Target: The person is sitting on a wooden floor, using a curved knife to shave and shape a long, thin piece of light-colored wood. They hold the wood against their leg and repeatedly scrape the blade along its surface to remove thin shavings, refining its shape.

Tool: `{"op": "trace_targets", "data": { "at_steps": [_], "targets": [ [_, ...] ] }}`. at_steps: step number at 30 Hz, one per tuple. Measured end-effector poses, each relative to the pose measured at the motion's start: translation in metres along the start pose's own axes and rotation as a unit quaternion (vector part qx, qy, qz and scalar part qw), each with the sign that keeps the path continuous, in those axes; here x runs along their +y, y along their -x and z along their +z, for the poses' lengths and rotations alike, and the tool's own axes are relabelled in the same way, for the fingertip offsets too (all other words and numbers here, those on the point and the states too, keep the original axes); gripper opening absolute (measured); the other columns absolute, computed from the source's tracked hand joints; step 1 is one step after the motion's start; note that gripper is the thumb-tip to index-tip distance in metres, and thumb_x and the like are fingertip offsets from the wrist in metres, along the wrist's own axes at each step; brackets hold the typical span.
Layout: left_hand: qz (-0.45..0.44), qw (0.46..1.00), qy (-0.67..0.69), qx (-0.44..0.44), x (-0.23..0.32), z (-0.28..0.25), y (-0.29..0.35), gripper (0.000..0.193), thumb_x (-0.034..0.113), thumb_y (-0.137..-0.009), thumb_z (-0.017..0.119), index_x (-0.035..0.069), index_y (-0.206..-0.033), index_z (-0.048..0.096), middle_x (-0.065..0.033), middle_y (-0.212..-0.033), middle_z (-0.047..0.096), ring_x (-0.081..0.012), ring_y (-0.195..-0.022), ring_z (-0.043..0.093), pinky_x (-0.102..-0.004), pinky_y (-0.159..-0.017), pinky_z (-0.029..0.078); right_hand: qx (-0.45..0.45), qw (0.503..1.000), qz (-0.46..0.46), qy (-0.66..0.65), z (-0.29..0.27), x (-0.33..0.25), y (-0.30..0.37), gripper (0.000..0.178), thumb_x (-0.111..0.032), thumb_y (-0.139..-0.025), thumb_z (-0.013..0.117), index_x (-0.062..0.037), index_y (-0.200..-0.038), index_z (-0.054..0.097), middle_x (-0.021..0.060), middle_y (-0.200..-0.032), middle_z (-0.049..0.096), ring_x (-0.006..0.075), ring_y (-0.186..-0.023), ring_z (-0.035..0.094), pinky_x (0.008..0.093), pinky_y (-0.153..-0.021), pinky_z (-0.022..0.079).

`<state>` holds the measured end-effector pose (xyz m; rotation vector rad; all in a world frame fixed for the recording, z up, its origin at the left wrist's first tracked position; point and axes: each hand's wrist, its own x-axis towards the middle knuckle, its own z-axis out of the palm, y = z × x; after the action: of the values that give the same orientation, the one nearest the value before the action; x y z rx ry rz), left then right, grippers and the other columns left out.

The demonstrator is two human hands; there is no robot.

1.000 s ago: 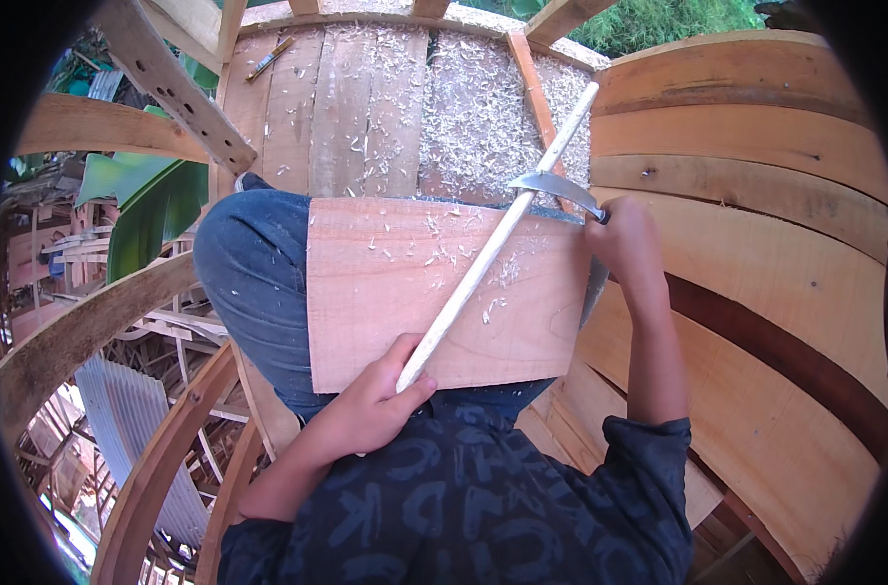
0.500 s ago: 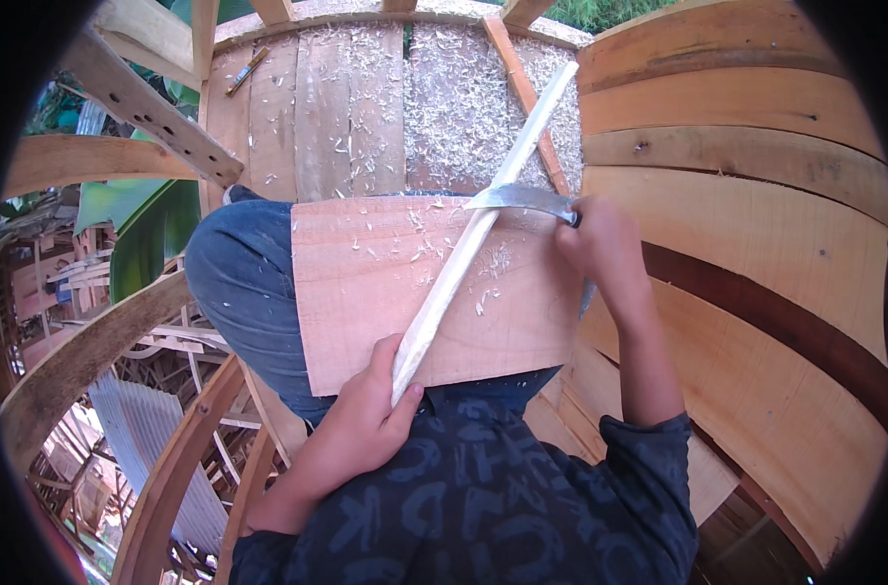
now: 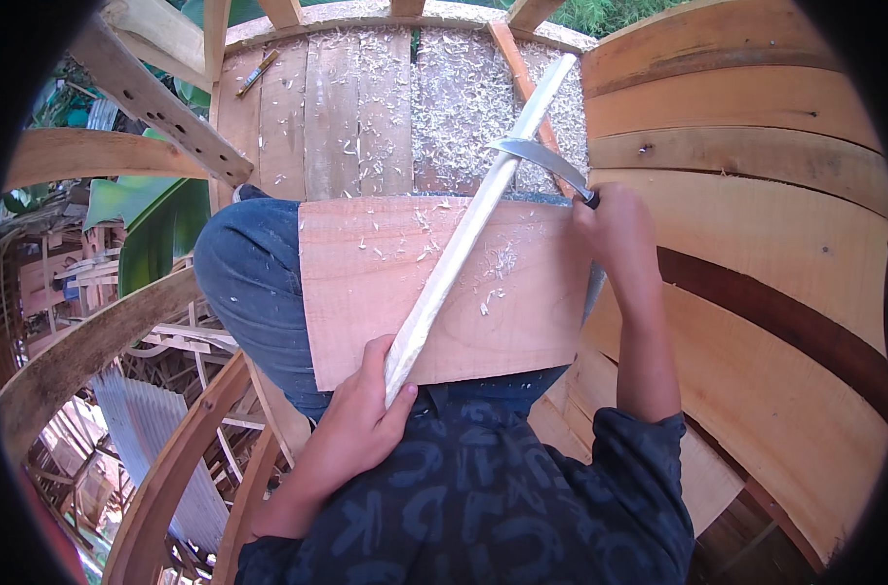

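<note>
The only legible lettering is on the dark shirt (image 3: 522,522), starting right beside the left hand (image 3: 368,414) and spreading to its right and toward the wearer. It is a printed pattern of large, separate capital letters in faded blue-grey, with thick, brush-like strokes. The letters sit at differing angles, and folds bend or cut off several, so no whole word can be made out. Farther off, beyond the left hand and to its left, a slim yellow-and-dark pen-like object (image 3: 258,74) is too small for any marking to be read.
</note>
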<state>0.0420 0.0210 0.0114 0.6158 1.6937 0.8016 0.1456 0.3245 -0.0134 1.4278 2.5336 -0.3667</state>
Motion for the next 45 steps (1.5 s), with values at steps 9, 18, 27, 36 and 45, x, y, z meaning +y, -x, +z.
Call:
{"op": "trace_targets", "data": {
  "at_steps": [9,18,27,36,45],
  "targets": [
    [-0.040,0.994,-0.095,0.037,0.014,-0.006,0.004,0.049,0.020,-0.093,0.054,-0.003,-0.131,0.034,-0.0317,-0.104,0.058,-0.0503,-0.096,0.057,-0.0520,-0.082,0.045,-0.074,0.977,-0.201,-0.006,0.016,-0.023,0.057,0.025,-0.028,-0.076,0.066,-0.0037,-0.078,0.071,0.0193,-0.069,0.065,0.0350,-0.068,0.066,0.0438,-0.064,0.053],
    [-0.001,0.984,-0.174,0.042,0.008,-0.006,0.001,0.057,0.024,-0.087,0.062,-0.003,-0.129,0.035,-0.0292,-0.099,0.060,-0.0476,-0.085,0.062,-0.0499,-0.072,0.050,-0.092,0.982,-0.163,0.016,0.023,-0.013,0.071,0.026,-0.028,-0.076,0.066,-0.0034,-0.077,0.072,0.0193,-0.067,0.064,0.0338,-0.064,0.065,0.0422,-0.061,0.053],
    [0.048,0.983,-0.158,0.079,0.000,0.001,-0.002,0.061,0.019,-0.082,0.067,-0.005,-0.129,0.036,-0.0300,-0.095,0.061,-0.0468,-0.080,0.063,-0.0488,-0.068,0.051,-0.043,0.996,-0.066,0.045,0.025,-0.001,0.036,0.025,-0.023,-0.077,0.061,-0.0003,-0.073,0.069,0.0219,-0.069,0.064,0.0376,-0.065,0.064,0.0453,-0.064,0.052],
    [0.019,0.986,-0.155,0.057,-0.002,-0.002,-0.001,0.062,0.019,-0.082,0.066,-0.008,-0.129,0.035,-0.0312,-0.098,0.060,-0.0485,-0.081,0.062,-0.0499,-0.070,0.051,-0.045,0.997,-0.067,0.018,0.004,0.008,0.044,0.025,-0.023,-0.075,0.063,0.0004,-0.074,0.069,0.0227,-0.067,0.062,0.0376,-0.066,0.064,0.0453,-0.063,0.051],
    [0.061,0.984,-0.159,0.056,-0.001,-0.001,-0.007,0.063,0.019,-0.084,0.065,-0.010,-0.129,0.033,-0.0315,-0.094,0.058,-0.0474,-0.078,0.062,-0.0490,-0.066,0.051,-0.086,0.987,-0.132,0.042,0.026,-0.005,0.066,0.021,-0.022,-0.072,0.065,-0.0041,-0.077,0.073,0.0205,-0.068,0.064,0.0344,-0.067,0.066,0.0411,-0.066,0.054]
  ]
}}
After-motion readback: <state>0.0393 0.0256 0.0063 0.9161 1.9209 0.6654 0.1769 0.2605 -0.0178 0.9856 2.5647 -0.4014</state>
